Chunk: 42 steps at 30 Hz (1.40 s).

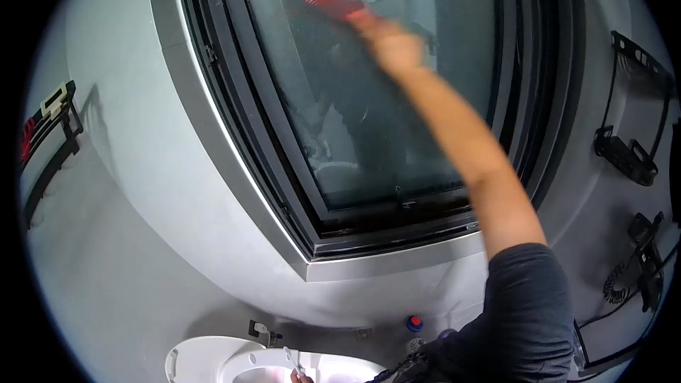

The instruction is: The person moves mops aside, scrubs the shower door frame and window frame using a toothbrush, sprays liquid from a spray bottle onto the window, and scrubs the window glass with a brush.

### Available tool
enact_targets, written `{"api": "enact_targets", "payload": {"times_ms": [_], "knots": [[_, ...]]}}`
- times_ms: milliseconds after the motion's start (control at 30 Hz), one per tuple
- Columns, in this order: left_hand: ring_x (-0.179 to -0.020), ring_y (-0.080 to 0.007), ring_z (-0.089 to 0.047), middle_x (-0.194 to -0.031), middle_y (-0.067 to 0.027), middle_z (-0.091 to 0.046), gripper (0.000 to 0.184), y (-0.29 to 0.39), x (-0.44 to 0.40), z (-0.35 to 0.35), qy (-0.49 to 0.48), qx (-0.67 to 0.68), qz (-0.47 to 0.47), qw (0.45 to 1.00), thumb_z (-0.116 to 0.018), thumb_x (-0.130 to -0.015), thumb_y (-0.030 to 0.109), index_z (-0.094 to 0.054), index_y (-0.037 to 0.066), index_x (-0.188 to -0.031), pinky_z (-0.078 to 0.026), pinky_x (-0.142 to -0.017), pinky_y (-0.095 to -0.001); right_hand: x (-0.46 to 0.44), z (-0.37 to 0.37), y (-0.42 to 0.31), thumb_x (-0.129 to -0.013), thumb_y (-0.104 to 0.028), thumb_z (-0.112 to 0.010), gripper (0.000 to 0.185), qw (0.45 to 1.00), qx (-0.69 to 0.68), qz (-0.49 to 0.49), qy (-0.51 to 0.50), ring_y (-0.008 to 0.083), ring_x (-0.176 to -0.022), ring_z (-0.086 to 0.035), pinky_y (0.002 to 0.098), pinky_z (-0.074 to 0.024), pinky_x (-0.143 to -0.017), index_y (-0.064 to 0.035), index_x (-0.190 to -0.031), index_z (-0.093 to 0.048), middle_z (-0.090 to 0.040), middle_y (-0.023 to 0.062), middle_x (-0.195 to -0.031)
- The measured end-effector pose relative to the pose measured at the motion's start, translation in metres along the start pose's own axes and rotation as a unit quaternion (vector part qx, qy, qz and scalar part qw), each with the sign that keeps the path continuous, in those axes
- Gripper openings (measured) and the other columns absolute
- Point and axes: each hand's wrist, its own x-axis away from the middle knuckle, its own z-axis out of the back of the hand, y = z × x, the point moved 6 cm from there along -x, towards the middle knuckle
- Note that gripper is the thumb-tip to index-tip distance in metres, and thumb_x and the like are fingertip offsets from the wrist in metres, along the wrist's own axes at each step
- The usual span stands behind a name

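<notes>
Dark sleeve (528, 305), red tool (335, 1) in right hand (399, 50)

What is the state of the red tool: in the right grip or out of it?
In: the right grip holds the red tool by its lower end, before the window glass. Blur hides whether tool and glass touch.

Window (376, 120) far centre; brush-like tool (332, 1) in right hand (396, 48), before the pane. Rack (62, 157) left; wall shelf (630, 161) right. Toilet (202, 354) near, below window.
</notes>
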Motion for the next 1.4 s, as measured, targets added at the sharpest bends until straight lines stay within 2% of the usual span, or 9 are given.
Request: {"api": "enact_targets", "payload": {"times_ms": [167, 333, 500, 533, 667, 867, 1067, 1267, 1400], "knots": [[-0.068, -0.0119, -0.049, -0.075, -0.0059, -0.052, 0.038, 0.001, 0.009, 0.044, 0.07, 0.015, 0.059, 0.996, -0.042, -0.09, 0.018, -0.038, 0.005, -0.126, -0.043, -0.061, -0.0263, 0.011, 0.031, 0.122, -0.089, -0.045, -0.034, 0.046, 0.887, -0.276, -0.366, 0.054, 0.0299, -0.07, -0.061, 0.0425, -0.0485, -0.062, -0.0066, -0.106, -0.052, -0.061, 0.0186, -0.08], [-0.042, -0.0035, -0.032, -0.053, 0.0047, -0.036, 0.021, 0.047, -0.059, 0.006, 0.01, 0.323, 0.15, 0.934, -0.04, -0.091, 0.019, -0.045, 0.011, -0.11, -0.027, -0.036, -0.0183, 0.004, -0.003, -0.132, -0.088, -0.054, -0.009, 0.068, 0.978, -0.155, -0.009, -0.141, 0.0389, -0.086, -0.057, 0.0448, -0.0448, -0.079, -0.003, -0.111, -0.047, -0.056, 0.025, -0.096], [-0.045, -0.0032, -0.035, -0.056, 0.0051, -0.038, 0.02, 0.014, -0.044, -0.007, -0.002, 0.308, 0.154, 0.939, -0.041, -0.091, 0.018, -0.047, 0.011, -0.108, -0.027, -0.037, -0.0182, 0.011, 0.024, 0.03, -0.087, -0.053, -0.028, 0.061, 0.999, -0.012, -0.033, 0.004, 0.0335, -0.069, -0.061, 0.0432, -0.0481, -0.062, -0.0003, -0.104, -0.052, -0.061, 0.0183, -0.082], [-0.045, -0.0034, -0.036, -0.057, 0.0047, -0.038, 0.02, -0.01, -0.033, -0.003, 0.008, 0.253, 0.157, 0.955, -0.042, -0.091, 0.019, -0.047, 0.01, -0.108, -0.028, -0.037, -0.0183, 0.025, -0.009, 0.138, -0.086, -0.053, -0.032, 0.056, 0.913, -0.244, -0.324, -0.035, 0.0298, -0.065, -0.061, 0.0426, -0.0471, -0.059, -0.004, -0.097, -0.058, -0.061, 0.0155, -0.072], [-0.048, -0.0037, -0.037, -0.062, 0.0039, -0.041, 0.022, -0.002, -0.056, 0.003, 0.02, 0.237, 0.118, 0.964, -0.042, -0.091, 0.019, -0.045, 0.006, -0.108, -0.032, -0.041, -0.0174, 0.071, 0.011, 0.088, -0.085, -0.053, -0.035, 0.051, 0.865, -0.345, -0.365, 0.019, 0.0296, -0.071, -0.059, 0.0432, -0.0464, -0.063, -0.0105, -0.104, -0.056, -0.058, 0.0183, -0.071], [-0.05, -0.0005, -0.032, -0.06, 0.0063, -0.037, 0.022, 0.124, -0.099, 0.02, -0.047, 0.31, 0.014, 0.95, -0.042, -0.092, 0.018, -0.045, 0.005, -0.108, -0.025, -0.043, -0.0156, 0.114, -0.033, 0.032, -0.089, -0.046, -0.033, 0.046, 0.976, -0.08, -0.09, -0.18, 0.0335, -0.086, -0.059, 0.0437, -0.0475, -0.07, -0.0157, -0.12, -0.047, -0.057, 0.022, -0.087], [-0.043, -0.0022, -0.033, -0.055, 0.0063, -0.035, 0.027, 0.059, -0.065, 0.005, -0.037, 0.296, 0.132, 0.945, -0.043, -0.09, 0.019, -0.04, 0.007, -0.115, -0.026, -0.036, -0.0179, 0.113, -0.019, 0.11, -0.087, -0.055, -0.024, 0.056, 0.953, -0.137, -0.269, 0.02, 0.0363, -0.074, -0.058, 0.0421, -0.047, -0.062, -0.0115, -0.111, -0.05, -0.056, 0.0207, -0.081], [-0.044, -0.0019, -0.032, -0.056, 0.0065, -0.035, 0.028, 0.086, -0.07, 0.004, -0.048, 0.326, 0.088, 0.94, -0.041, -0.09, 0.017, -0.041, 0.008, -0.117, -0.025, -0.037, -0.0166, 0.126, -0.043, 0.013, -0.078, -0.069, -0.028, 0.074, 0.947, -0.078, -0.053, -0.309, 0.033, -0.096, -0.055, 0.0404, -0.0431, -0.082, -0.0071, -0.11, -0.052, -0.052, 0.024, -0.105], [-0.046, -0.0023, -0.033, -0.058, 0.0054, -0.038, 0.03, 0.037, -0.048, 0.032, 0.05, 0.278, 0.136, 0.95, -0.04, -0.091, 0.02, -0.041, 0.006, -0.118, -0.026, -0.039, -0.0172, 0.009, 0.047, 0.06, -0.084, -0.042, -0.045, 0.037, 0.991, 0.025, -0.042, 0.124, 0.0351, -0.069, -0.06, 0.0406, -0.049, -0.059, -0.0079, -0.095, -0.053, -0.061, 0.0159, -0.08]]}}
